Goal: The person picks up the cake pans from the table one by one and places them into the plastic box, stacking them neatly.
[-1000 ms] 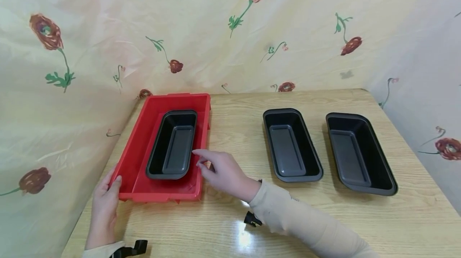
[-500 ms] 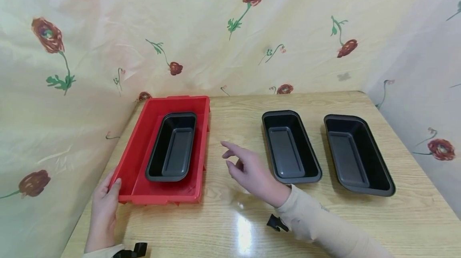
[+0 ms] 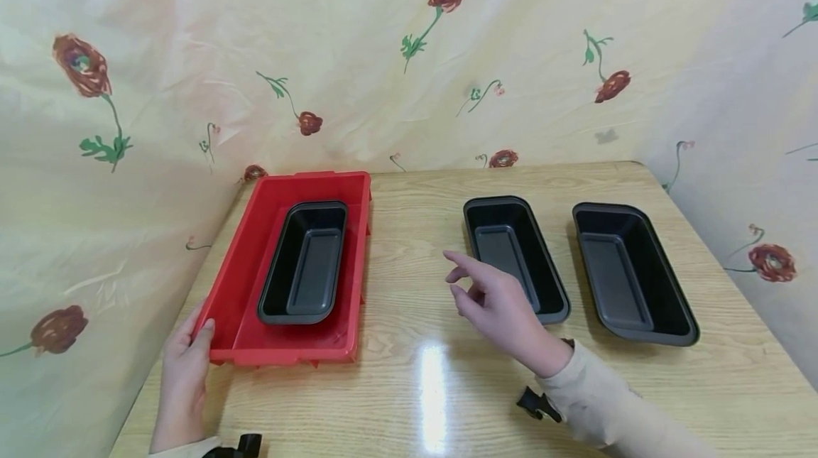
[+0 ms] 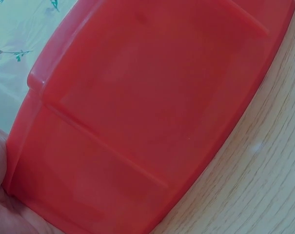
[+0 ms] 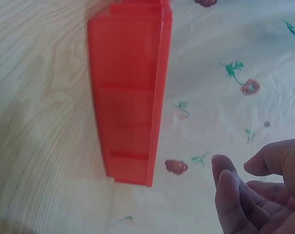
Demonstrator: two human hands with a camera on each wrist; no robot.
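Observation:
At the left of the head view a red plastic tray (image 3: 226, 266) rests on the table, and my left hand (image 3: 182, 373) grips its near left corner, thumb over the rim. The left wrist view shows the red wall of the tray (image 4: 118, 117) close up, with part of the hand at its lower left. Inside the tray lies a black loaf pan (image 3: 314, 266). My right hand (image 3: 498, 305) hovers with loosely bent fingers and nothing in them, overlapping a second loaf pan (image 3: 501, 241). Its fingers (image 5: 230, 195) stand apart from the tray in the right wrist view.
A third loaf pan (image 3: 616, 280) stands farther right on the wooden table (image 3: 409, 231). Flower-patterned sheeting (image 3: 358, 39) hangs behind the table and along both sides.
My right hand has moved right, from beside the pan in the tray to in front of the middle pan. The left hand keeps its grip on the tray.

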